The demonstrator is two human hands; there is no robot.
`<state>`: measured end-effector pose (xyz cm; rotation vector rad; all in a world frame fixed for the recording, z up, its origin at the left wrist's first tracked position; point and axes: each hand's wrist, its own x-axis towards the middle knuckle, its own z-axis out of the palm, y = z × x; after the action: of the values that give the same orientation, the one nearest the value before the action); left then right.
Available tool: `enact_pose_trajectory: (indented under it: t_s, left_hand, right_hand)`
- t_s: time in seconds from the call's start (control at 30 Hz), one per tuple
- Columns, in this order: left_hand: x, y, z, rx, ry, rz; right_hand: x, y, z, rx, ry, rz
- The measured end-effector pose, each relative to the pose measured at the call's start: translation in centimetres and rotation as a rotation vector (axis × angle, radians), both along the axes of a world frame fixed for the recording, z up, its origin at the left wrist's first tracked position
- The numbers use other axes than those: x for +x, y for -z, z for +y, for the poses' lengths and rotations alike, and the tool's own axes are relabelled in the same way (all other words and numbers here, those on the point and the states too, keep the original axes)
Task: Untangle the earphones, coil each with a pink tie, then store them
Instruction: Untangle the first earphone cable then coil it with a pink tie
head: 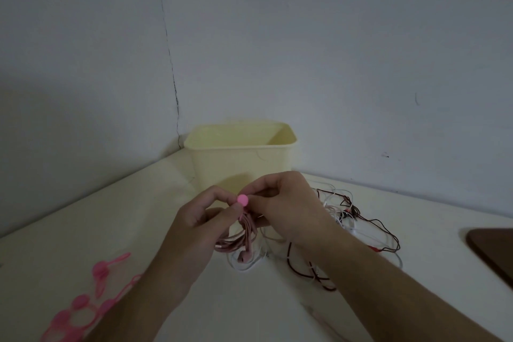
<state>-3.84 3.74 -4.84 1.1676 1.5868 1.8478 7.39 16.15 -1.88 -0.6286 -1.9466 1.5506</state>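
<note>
both hands pinching pink tie (242, 199) w/ coiled earphones (241, 236), bin (241, 157) behind

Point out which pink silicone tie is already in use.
The pink silicone tie with the round button, pinched by the left hand and right hand around the coiled pink earphone cable; the spare pink ties lie loose at lower left.

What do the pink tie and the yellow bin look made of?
Pink tie: probably soft silicone or rubber, with a matte, even colour and a rounded button head.
Yellow bin: likely moulded plastic, with smooth pale walls, a thin rim and rounded corners. The dim light leaves both uncertain.
</note>
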Motion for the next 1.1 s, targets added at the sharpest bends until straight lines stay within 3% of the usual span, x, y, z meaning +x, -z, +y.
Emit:
enact_pose_trajectory:
  t_s: [0.23,0.4,0.6,0.93,1.1]
  left_hand:
    - [-0.1,0.5,0.3,-0.040,-0.050,0.022]
    - [-0.1,0.4,0.4,-0.050,-0.057,0.008]
    - [-0.3,1.5,0.6,-0.085,-0.204,0.105]
    - [-0.2,1.5,0.8,-0.040,-0.100,0.052]
    - [-0.7,1.6,0.8,-0.025,-0.037,-0.123]
  right_hand:
    - [0.3,0.1,0.2,-0.180,-0.014,0.011]
    - [0.2,0.3,0.5,-0.193,-0.035,0.006]
    - [0.0,0.1,0.7,-0.201,-0.138,-0.043]
    - [0.2,0.5,0.8,-0.096,-0.154,-0.003]
    - [0.1,0.1,0.5,-0.101,-0.190,0.022]
